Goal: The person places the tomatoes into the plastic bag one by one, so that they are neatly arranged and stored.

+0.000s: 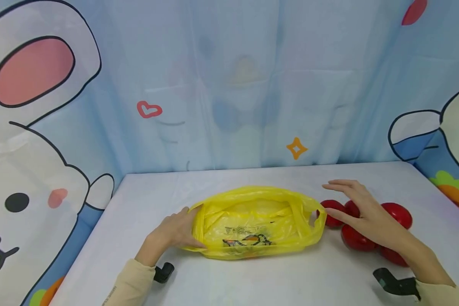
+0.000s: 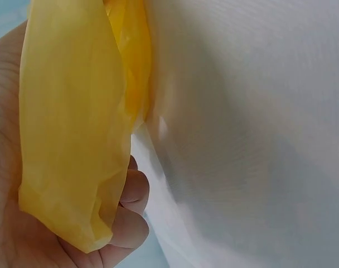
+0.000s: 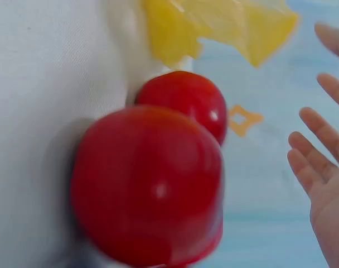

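Note:
A yellow plastic bag [image 1: 248, 225] lies on its side across the middle of the table, its mouth spread and some printing on its front. My left hand [image 1: 177, 231] grips the bag's left end; in the left wrist view, curled fingertips [image 2: 135, 192] show beside a strip of the yellow plastic [image 2: 74, 123]. Over a cluster of several shiny red round fruits [image 1: 357, 239] hovers my right hand [image 1: 367, 214], fingers spread and holding nothing. The right wrist view shows two of these fruits up close, the nearer red fruit [image 3: 150, 184] apart from the open right hand [image 3: 331, 178].
A white cloth covers the table [image 1: 199, 280]. Behind it hangs a light blue curtain [image 1: 229, 85] with cartoon figures, reaching the table's back edge. The bag's right handle loop [image 1: 317, 219] sits against the leftmost red fruit.

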The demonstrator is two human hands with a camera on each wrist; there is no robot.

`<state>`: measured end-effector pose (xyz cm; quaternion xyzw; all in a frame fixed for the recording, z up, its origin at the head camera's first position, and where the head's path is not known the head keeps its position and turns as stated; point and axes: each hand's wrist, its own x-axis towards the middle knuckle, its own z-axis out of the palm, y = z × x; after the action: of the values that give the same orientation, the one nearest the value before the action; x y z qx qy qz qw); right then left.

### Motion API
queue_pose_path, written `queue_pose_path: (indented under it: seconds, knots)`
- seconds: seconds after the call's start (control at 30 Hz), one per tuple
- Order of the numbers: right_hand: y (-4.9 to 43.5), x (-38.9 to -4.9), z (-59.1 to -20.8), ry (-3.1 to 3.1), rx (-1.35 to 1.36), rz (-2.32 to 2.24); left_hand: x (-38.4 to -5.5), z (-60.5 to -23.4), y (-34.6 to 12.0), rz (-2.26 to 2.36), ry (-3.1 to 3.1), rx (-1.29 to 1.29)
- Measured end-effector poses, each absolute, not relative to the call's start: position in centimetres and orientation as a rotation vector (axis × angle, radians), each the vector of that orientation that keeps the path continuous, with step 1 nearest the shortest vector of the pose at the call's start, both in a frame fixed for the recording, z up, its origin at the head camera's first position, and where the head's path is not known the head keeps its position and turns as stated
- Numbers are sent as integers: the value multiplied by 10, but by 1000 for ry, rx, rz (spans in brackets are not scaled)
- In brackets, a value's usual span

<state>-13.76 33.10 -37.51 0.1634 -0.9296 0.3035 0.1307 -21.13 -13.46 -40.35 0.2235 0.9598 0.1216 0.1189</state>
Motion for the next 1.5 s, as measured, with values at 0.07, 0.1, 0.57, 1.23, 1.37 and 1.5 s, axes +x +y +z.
queue_pose_path:
  seconds: [0.07, 0.1, 0.57, 1.23, 1.37, 1.5]
  knots:
    - [348, -128, -375, -2656, 388, 920, -210, -401, -135, 356, 2807, 654]
    - [356, -122, -376, -2650, 328, 932, -210, -400, -135, 351, 2810, 658]
    - [365, -107, -392, -2653, 145, 1038, -210, -400, -137, 359, 2800, 639]
    - [334, -172, -395, -3016, 387, 749, -208, -402, -136, 336, 2822, 605]
    - [332, -174, -397, -3074, 396, 664, -209, -403, -137, 333, 2826, 595]
    - [327, -177, -397, -3110, 400, 589, -211, -403, -137, 330, 2832, 600]
